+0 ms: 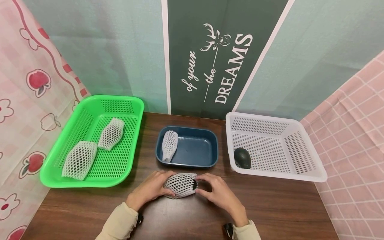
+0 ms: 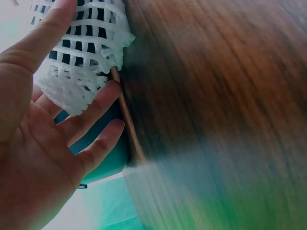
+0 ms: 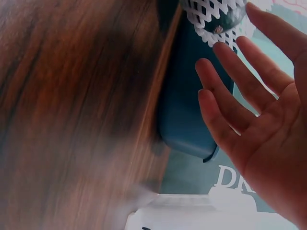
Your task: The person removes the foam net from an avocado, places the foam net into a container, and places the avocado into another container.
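A white foam net sleeve (image 1: 180,185) with a dark avocado (image 3: 225,21) inside lies sideways between both hands, in front of the blue tray (image 1: 196,165). My left hand (image 1: 154,186) grips its left end between thumb and fingers; the last two fingers stretch away from the net in the left wrist view. At the sleeve's open end, the thumb and fingertips of my right hand (image 1: 217,190) hold the rim from both sides. The avocado's dark end shows in that opening. A netted piece (image 1: 169,146) lies at the left inside the blue tray.
To the left, a green basket (image 1: 136,133) holds two white foam nets (image 1: 80,160). A white basket (image 1: 309,150) on the right contains a bare dark avocado (image 1: 242,158). Fabric walls (image 1: 105,50) enclose the wooden table (image 1: 180,223) at the back and sides.
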`<action>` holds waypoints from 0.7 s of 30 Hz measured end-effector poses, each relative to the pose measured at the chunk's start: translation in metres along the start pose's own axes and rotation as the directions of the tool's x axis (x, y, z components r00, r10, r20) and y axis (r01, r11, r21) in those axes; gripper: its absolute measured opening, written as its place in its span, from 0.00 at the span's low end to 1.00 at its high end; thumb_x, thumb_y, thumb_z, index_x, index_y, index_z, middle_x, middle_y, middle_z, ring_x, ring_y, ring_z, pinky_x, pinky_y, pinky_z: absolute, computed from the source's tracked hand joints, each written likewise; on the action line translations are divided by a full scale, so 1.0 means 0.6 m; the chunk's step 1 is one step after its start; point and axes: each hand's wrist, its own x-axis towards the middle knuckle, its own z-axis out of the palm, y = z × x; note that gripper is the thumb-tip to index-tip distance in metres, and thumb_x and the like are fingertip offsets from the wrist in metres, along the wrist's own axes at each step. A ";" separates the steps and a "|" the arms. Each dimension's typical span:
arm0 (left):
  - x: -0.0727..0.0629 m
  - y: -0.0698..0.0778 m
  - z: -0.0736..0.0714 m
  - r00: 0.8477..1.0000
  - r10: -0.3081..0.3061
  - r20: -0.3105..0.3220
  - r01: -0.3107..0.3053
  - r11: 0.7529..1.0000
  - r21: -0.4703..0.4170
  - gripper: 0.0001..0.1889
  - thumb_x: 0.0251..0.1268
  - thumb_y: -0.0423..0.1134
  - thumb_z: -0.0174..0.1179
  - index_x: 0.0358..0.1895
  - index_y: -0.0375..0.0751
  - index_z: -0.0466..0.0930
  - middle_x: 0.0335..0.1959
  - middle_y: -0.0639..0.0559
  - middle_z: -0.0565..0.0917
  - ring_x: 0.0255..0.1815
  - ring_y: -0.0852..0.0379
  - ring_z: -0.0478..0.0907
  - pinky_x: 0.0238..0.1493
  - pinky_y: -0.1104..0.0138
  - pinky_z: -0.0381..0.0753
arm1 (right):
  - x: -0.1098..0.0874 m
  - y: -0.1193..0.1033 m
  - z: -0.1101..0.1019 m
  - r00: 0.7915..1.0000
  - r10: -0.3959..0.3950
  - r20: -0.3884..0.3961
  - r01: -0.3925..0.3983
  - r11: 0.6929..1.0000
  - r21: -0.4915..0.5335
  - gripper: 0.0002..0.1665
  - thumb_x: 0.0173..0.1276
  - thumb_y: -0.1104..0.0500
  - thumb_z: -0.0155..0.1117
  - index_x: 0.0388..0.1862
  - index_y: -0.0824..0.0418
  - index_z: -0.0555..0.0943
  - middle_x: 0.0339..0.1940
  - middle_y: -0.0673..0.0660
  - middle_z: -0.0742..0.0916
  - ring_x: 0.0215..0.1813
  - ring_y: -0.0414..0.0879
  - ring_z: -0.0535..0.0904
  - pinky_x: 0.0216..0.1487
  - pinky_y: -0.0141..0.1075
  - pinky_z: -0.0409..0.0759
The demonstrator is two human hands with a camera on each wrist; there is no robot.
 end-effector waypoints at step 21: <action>-0.001 0.004 0.003 1.000 -0.013 -0.006 0.013 0.999 0.044 0.29 0.46 0.52 0.74 0.54 0.47 0.79 0.43 0.52 0.85 0.44 0.54 0.80 0.50 0.55 0.78 | 0.007 0.005 0.024 0.999 -0.042 0.031 0.038 0.995 0.096 0.32 0.59 0.52 0.75 0.61 0.61 0.79 0.55 0.54 0.84 0.48 0.43 0.82 0.51 0.37 0.82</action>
